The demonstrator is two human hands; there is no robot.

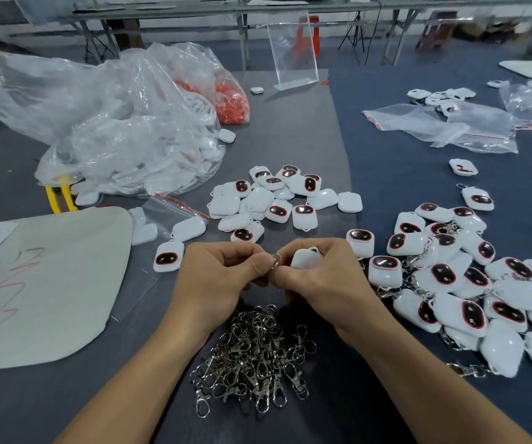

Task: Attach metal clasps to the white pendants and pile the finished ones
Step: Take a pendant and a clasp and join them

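Pinching small silver metal clasp ring (276, 260) in curled fingers (260, 263) of left hand (223, 277), just left of rounded white plastic pendant (303, 259) gripped by right hand (322, 278), above grey counter (306, 139) near middle, pendant's hanging loop on its far side.

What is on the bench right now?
clasp pile: many, silver, near edge, between the forearms
held clasp: one, silver, pinched between both hands
held pendant: one, white, in the right hand
loose pendants: roughly twenty, white, some dark-faced, centre, beyond the hands
clasped pendants: large pile, white, dark-faced, right
big bag: one, clear, white parts inside, far left
red bag: one, clear, red-orange contents, behind the big bag
zip bags: several, clear, far right
acrylic stand: one, clear, far centre
pale sheet: one, off-white, red marks, near left
yellow-handled tool: one, by the big bag's near-left edge
left hand: one, pinches the held clasp
right hand: one, holds the held pendant
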